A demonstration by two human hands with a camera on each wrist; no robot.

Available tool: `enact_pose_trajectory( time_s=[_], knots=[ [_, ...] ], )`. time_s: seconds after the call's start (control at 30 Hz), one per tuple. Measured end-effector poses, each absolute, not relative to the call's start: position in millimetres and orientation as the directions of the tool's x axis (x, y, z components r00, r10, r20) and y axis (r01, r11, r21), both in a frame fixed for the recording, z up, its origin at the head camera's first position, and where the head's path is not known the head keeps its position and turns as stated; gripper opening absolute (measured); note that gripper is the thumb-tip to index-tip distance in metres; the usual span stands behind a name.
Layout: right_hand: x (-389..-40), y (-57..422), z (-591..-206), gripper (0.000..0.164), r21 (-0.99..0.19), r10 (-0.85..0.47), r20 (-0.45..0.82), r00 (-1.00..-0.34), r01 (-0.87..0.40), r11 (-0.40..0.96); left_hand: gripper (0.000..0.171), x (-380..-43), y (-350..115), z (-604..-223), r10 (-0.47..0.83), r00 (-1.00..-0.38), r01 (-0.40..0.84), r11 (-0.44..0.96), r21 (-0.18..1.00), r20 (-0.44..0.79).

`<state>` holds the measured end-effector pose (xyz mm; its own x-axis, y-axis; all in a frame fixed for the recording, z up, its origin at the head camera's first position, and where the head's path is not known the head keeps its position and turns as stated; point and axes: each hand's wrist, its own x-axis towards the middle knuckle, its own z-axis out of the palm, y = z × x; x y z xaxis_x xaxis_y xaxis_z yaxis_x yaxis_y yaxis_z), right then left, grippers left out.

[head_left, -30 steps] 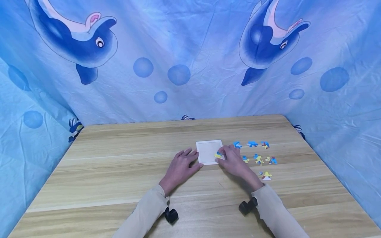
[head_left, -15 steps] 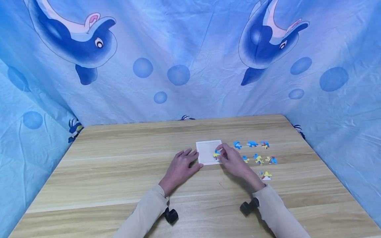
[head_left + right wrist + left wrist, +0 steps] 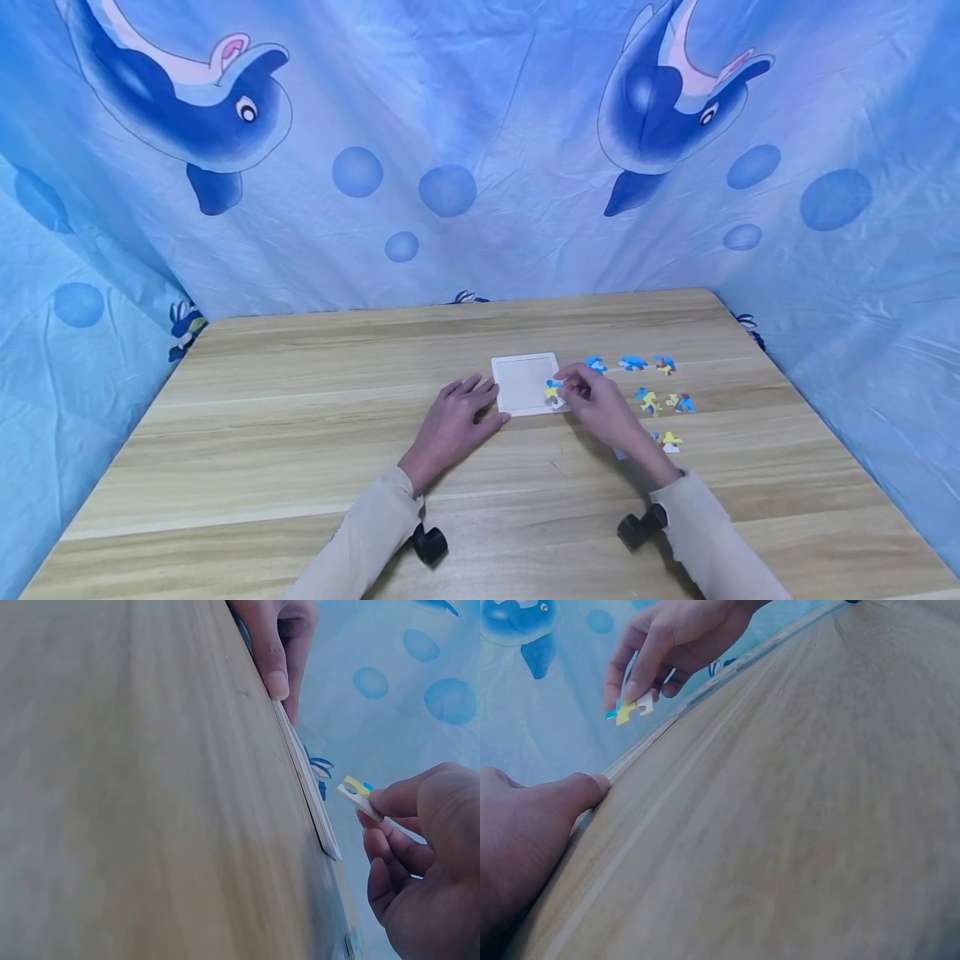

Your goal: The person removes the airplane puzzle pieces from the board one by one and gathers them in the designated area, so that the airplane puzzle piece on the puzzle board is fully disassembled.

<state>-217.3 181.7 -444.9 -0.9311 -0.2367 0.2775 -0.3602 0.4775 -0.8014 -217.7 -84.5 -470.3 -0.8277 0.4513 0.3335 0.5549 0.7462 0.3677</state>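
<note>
A white puzzle tray [image 3: 525, 385] with a shallow recess lies on the wooden table. My left hand [image 3: 454, 422] rests at its left edge, thumb at the near corner and fingers stretched along the side. Over the tray's right edge, my right hand [image 3: 600, 408] pinches a jigsaw piece [image 3: 554, 393] coloured blue, yellow and white. Both wrist views show this piece [image 3: 630, 710] raised above the tray between thumb and fingertips. The right wrist view shows the left thumb [image 3: 278, 684] touching the tray's edge [image 3: 311, 799].
To the tray's right, loose jigsaw pieces lie spread in rows, including a blue piece [image 3: 633, 362], a yellow-blue piece [image 3: 649, 402] and a yellow-white piece [image 3: 671, 442]. The right hand and forearm partly cover some of them. A blue dolphin-print curtain [image 3: 450, 267] hangs behind the table.
My right hand has shifted slightly right with the jigsaw piece, and the piece's visible face has turned, now showing more white. The left hand stays at the tray's edge.
</note>
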Motion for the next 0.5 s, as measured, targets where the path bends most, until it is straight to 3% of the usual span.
enact_pose_trajectory(
  time_s=[0.5],
  knots=[
    [-209.0,210.8,-447.3,0.018,-0.85,-0.183,0.277,-0.943,-0.329,0.411,0.056,-217.5,-85.1,-470.9,0.456,-0.825,0.56,0.744,0.366,0.335]
  ],
)
